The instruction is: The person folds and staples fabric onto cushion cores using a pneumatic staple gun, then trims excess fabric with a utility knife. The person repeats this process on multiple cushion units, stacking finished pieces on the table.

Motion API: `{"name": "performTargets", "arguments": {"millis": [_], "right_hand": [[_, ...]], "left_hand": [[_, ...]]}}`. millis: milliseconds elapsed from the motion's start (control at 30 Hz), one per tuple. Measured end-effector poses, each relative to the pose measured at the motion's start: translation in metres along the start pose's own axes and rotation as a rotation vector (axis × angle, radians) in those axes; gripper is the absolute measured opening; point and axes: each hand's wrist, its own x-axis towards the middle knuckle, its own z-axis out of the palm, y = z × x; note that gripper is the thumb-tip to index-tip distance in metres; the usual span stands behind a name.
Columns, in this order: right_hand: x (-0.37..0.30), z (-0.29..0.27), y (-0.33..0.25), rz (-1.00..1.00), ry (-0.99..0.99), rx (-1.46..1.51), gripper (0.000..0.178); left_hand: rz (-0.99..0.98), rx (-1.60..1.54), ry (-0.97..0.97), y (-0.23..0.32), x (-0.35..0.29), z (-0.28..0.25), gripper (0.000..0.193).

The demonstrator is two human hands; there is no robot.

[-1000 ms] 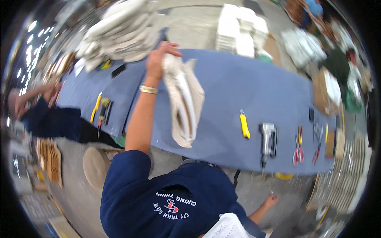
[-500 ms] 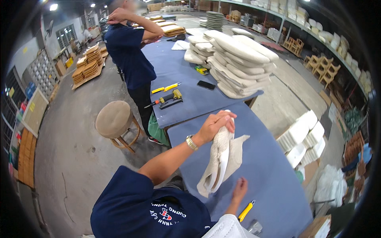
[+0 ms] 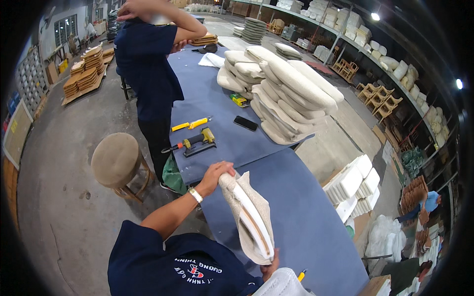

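A second ago the right hand (image 3: 269, 267) hung off the table (image 3: 311, 202) at lower right, and half a second ago it was over the table, near the cushion (image 3: 252, 217) but apart from it. Now it touches the cushion's lower end at lower centre, joining the left hand (image 3: 216, 178). The cushion's top, tipped right half a second ago, now tips left. Since the first picture the view has swung: the cushion pile (image 3: 291, 96) has gone from upper left to upper centre, the yellow knife (image 3: 301, 275) from right of centre to the lower edge.
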Motion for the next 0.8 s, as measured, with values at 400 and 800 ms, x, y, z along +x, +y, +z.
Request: {"name": "performTargets", "arguments": {"millis": [400, 800], "right_hand": [[-0.062, 0.097, -0.184, -0.53, 0.478, -1.37, 0.047], [-0.018, 0.086, -0.124, -0.826, 0.562, -1.552, 0.043]], "left_hand": [[-0.914, 0.146, -0.373, -0.116, -0.105, 0.016, 0.036], [0.684, -0.582, -0.776, 0.239, -0.022, 0.062, 0.032]]}}
